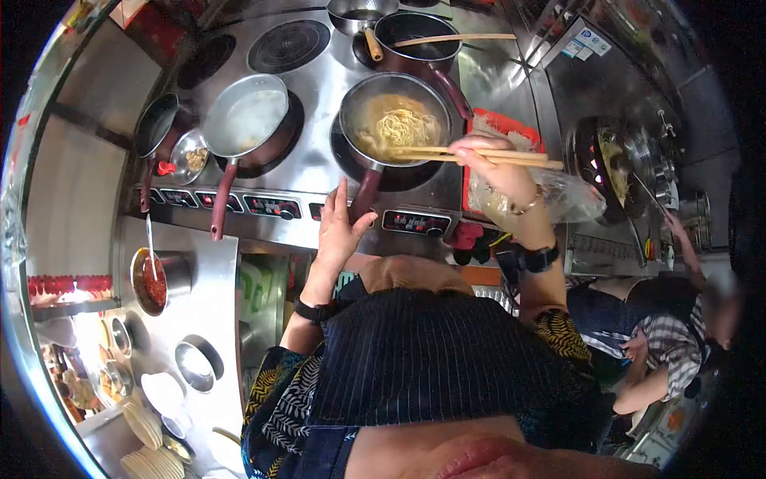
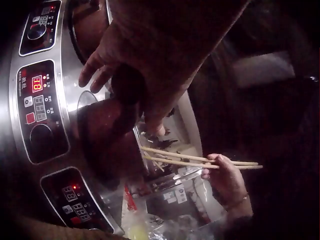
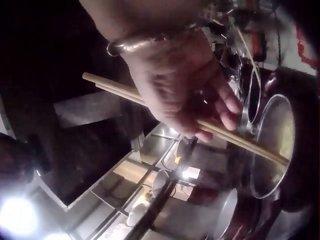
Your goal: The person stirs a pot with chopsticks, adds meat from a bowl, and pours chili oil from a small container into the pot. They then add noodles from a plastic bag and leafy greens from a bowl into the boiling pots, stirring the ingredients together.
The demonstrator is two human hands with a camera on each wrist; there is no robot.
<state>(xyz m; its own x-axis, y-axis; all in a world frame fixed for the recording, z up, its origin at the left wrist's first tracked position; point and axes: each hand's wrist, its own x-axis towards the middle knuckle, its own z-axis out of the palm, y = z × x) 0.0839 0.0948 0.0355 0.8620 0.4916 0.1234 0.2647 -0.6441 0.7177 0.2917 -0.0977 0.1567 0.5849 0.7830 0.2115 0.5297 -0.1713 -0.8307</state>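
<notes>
Long wooden chopsticks (image 1: 431,150) are gripped by my right hand (image 1: 499,172), with their tips in a pan (image 1: 349,104) of pale noodles (image 1: 405,126) in broth. The right wrist view shows the same chopsticks (image 3: 240,142) reaching over the pan's rim (image 3: 254,175) from my curled fingers. My left hand (image 1: 337,233) is beside the pan's dark red handle (image 1: 367,195), fingers spread, above the stove's front edge. In the left wrist view my left hand (image 2: 120,50) hangs near the handle, holding nothing that I can see.
A pan of cloudy liquid (image 1: 249,120) steams on the left, beside a small metal bowl (image 1: 190,156). Behind stands a dark pot (image 1: 416,52) with chopsticks across it. A red basket (image 1: 527,136) is at right; a pot of red sauce (image 1: 155,281) is at lower left. Another person works at far right.
</notes>
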